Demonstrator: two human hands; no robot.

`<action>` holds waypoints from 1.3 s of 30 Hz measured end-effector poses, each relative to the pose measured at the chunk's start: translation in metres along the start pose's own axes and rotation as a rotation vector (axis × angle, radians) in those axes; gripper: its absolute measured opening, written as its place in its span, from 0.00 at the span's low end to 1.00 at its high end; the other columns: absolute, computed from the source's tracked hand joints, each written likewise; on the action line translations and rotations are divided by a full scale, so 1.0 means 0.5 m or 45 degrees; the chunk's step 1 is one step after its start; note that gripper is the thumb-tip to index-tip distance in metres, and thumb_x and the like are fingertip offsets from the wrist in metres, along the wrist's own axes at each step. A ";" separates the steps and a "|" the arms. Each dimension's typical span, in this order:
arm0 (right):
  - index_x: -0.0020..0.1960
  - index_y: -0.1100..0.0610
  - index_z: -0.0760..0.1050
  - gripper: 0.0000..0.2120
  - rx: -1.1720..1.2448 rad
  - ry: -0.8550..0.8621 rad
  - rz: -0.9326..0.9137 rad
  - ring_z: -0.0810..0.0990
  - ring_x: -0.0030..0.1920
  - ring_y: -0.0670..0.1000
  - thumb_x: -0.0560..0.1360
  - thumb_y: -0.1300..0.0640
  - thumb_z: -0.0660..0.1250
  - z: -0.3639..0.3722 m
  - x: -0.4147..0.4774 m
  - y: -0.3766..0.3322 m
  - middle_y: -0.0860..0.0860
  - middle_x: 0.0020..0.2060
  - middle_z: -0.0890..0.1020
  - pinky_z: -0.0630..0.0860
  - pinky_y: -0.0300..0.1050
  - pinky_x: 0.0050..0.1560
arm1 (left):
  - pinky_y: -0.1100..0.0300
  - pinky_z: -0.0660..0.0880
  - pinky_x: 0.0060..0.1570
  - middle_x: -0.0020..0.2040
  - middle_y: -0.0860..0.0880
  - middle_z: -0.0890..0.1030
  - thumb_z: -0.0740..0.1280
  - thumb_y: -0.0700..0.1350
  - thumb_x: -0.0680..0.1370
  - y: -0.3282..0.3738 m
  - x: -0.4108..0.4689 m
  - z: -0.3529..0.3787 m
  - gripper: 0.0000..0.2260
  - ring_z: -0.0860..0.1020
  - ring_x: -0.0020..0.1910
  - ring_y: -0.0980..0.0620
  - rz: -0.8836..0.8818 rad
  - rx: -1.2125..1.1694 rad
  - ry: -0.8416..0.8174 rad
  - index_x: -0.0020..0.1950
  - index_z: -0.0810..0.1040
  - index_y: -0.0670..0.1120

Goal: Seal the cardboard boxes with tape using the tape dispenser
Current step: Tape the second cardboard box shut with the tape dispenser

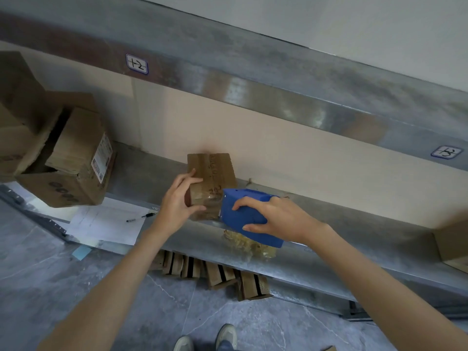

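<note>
A small brown cardboard box (212, 173) with handwriting on top lies on the metal shelf (354, 224). My left hand (177, 202) grips its near left corner, thumb on top and fingers round the front. My right hand (276, 216) grips a blue tape dispenser (243, 216), whose front end is pressed against the box's near right side. Shiny tape covers the box's front face.
Large open cardboard boxes (63, 158) are stacked at the left. A sheet of paper (106, 221) with a pen (140, 217) lies on the shelf's left part. Crumpled tape (249, 245) sits under the dispenser. Several small boxes (215, 272) lie on the floor below. Another box (453, 244) is at the right edge.
</note>
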State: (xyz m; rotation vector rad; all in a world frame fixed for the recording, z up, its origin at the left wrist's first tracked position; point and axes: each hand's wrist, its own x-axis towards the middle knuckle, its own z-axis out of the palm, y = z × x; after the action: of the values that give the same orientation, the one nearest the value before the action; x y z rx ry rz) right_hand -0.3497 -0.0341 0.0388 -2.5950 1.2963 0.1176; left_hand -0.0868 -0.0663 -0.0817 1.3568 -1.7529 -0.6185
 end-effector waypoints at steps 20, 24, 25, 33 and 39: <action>0.65 0.36 0.62 0.19 0.256 -0.055 -0.081 0.68 0.31 0.46 0.79 0.47 0.66 0.023 0.022 0.015 0.52 0.32 0.74 0.65 0.42 0.34 | 0.74 0.63 0.66 0.69 0.54 0.69 0.82 0.42 0.64 -0.006 0.009 -0.020 0.31 0.69 0.69 0.58 0.021 0.007 -0.074 0.65 0.76 0.45; 0.66 0.35 0.63 0.19 0.223 -0.093 -0.129 0.67 0.31 0.47 0.80 0.46 0.65 0.010 0.020 0.036 0.53 0.28 0.68 0.63 0.41 0.32 | 0.74 0.64 0.66 0.69 0.55 0.68 0.81 0.42 0.65 -0.006 0.007 -0.023 0.31 0.69 0.70 0.58 0.019 0.044 -0.105 0.66 0.75 0.45; 0.67 0.36 0.64 0.19 0.225 -0.107 -0.142 0.67 0.31 0.46 0.80 0.46 0.65 0.003 0.019 0.041 0.52 0.27 0.67 0.63 0.40 0.33 | 0.74 0.64 0.66 0.68 0.55 0.68 0.81 0.42 0.66 -0.007 0.007 -0.024 0.30 0.69 0.70 0.58 0.023 0.051 -0.111 0.66 0.75 0.45; 0.67 0.37 0.65 0.19 0.187 -0.136 -0.240 0.70 0.33 0.43 0.79 0.46 0.66 -0.024 0.014 0.091 0.52 0.26 0.66 0.63 0.40 0.32 | 0.56 0.70 0.69 0.66 0.67 0.65 0.80 0.44 0.67 0.009 0.003 -0.017 0.28 0.68 0.71 0.56 0.033 0.089 -0.121 0.65 0.75 0.45; 0.67 0.36 0.66 0.19 0.211 -0.149 -0.271 0.69 0.31 0.45 0.79 0.47 0.67 -0.027 0.007 0.121 0.50 0.25 0.64 0.63 0.40 0.31 | 0.52 0.69 0.71 0.65 0.63 0.67 0.80 0.44 0.67 0.012 0.004 -0.016 0.28 0.68 0.71 0.58 -0.010 0.104 -0.116 0.64 0.76 0.45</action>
State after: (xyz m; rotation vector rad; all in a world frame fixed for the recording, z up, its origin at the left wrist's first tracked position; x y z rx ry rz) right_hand -0.3962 -0.0751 0.0407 -2.5227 0.9417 0.1171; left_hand -0.0838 -0.0655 -0.0722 1.4117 -1.8640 -0.6278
